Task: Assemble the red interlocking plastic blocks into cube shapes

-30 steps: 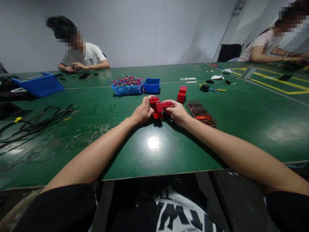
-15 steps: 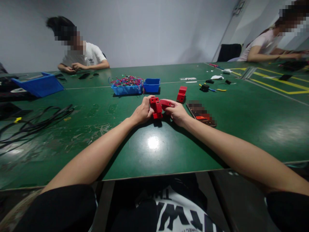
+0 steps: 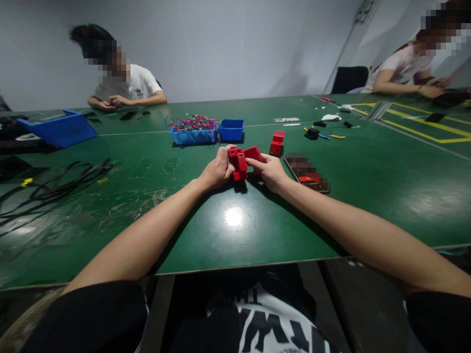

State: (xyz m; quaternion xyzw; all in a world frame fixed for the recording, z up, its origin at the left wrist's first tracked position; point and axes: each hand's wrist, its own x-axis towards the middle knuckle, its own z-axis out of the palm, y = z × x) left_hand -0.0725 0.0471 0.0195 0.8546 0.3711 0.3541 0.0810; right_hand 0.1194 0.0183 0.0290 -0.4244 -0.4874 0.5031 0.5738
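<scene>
Just above the green table [image 3: 235,235], my left hand [image 3: 218,169] is closed round a red block-shaped part [image 3: 239,165] with small round holes on its top. My right hand [image 3: 271,171] grips a second red part [image 3: 253,154], tilted up at its left end and close beside the first; whether the two touch I cannot tell. A third red part [image 3: 277,143] lies on the table beyond my right hand. To the right of that hand is a phone-like dark slab [image 3: 305,174].
A blue bin of coloured wires [image 3: 194,133] and a smaller blue bin [image 3: 231,130] stand behind my hands. Black cables [image 3: 69,184] and a tilted blue tray [image 3: 61,130] are at left. Connectors [image 3: 312,134] lie at back right. Two people sit across the table.
The red part in my right hand has turned and now shows a broader face, with the thumb across it. At far right, the other person's hands have shifted. My left hand has stayed in place.
</scene>
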